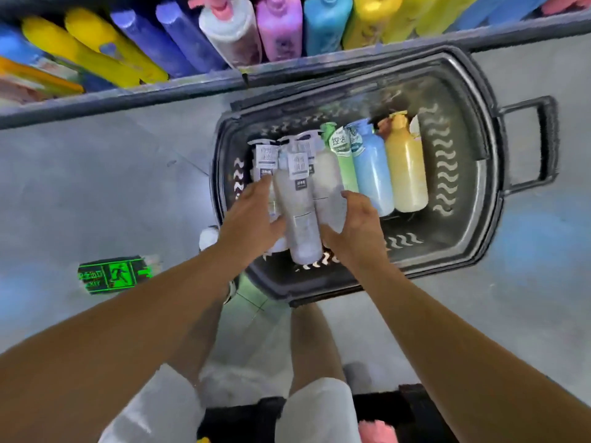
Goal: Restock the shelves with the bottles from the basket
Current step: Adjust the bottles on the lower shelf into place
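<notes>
We've got both hands in the basket at its left end; left hand and right hand curl round the white bottles; they look full, heavy, slick plastic, so we'd grip mid-body, not the pumps

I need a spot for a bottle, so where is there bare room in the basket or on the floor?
Free: basket floor right of the yellow bottle, and grey floor between basket and shelf. Crowded: basket's left, where both hands hold white bottles.
</notes>
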